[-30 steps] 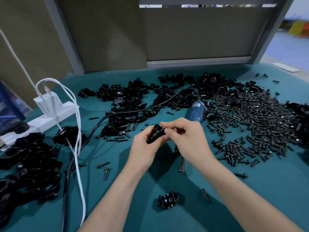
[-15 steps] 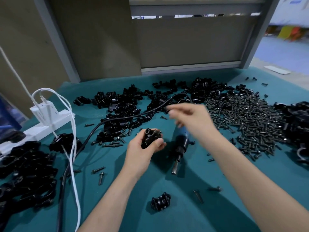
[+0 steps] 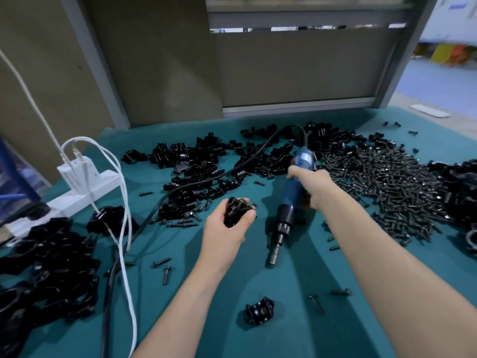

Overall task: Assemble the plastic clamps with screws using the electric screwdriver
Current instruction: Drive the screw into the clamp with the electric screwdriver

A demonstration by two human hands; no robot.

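My left hand (image 3: 227, 229) grips a black plastic clamp (image 3: 236, 210) with screws standing in its top, held above the green table (image 3: 296, 319). To its right, my right hand (image 3: 313, 184) is closed around the blue body of the electric screwdriver (image 3: 290, 200). The tool lies slanted, its black bit end (image 3: 275, 257) pointing toward me and resting near the cloth. A big heap of black screws (image 3: 392, 187) spreads at the right. Loose clamp halves (image 3: 206, 166) are piled at the back centre.
A single clamp (image 3: 259, 310) lies near the front edge, with stray screws (image 3: 165, 270) around it. A white power strip (image 3: 77, 192) with white cables (image 3: 126, 228) sits at the left. More black clamps (image 3: 44, 275) are heaped at the left and far right (image 3: 456, 187).
My right hand left the clamp, reached back over the table and closed on the screwdriver's blue body. My left hand kept the clamp and lowered it slightly.
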